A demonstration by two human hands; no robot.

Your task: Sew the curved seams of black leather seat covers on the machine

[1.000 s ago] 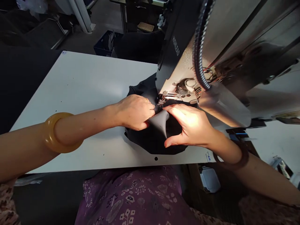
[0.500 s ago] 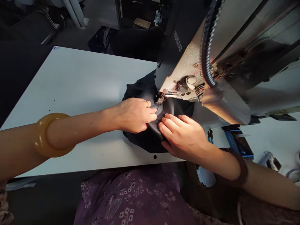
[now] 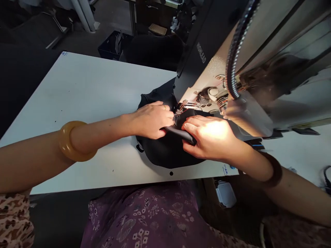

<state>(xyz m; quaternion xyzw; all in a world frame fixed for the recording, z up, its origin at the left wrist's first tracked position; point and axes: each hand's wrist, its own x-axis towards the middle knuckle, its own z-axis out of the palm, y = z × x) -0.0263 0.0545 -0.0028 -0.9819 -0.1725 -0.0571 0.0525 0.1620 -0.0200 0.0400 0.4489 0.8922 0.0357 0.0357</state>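
Black fabric lies bunched on the white table under the head of a sewing machine. The presser foot sits at the fabric, just beyond my fingertips. My left hand is closed on the cloth left of the foot, its fingers curled around a fold. On the near right of the foot, my right hand pinches a raised fold between thumb and fingers. That fold runs between both hands. Bright lamp light falls on the back of my right hand. The needle tip is too small to make out.
The white tabletop stretches to the left, with a dark hole near its front edge. A dark bin stands on the floor behind. A flexible lamp neck hangs over the machine's right side.
My right hand has gone from lying flattish on the cloth to gripping a lifted fold, slightly up and right. My left hand has shifted slightly up. The fabric is spread rounder near the front.
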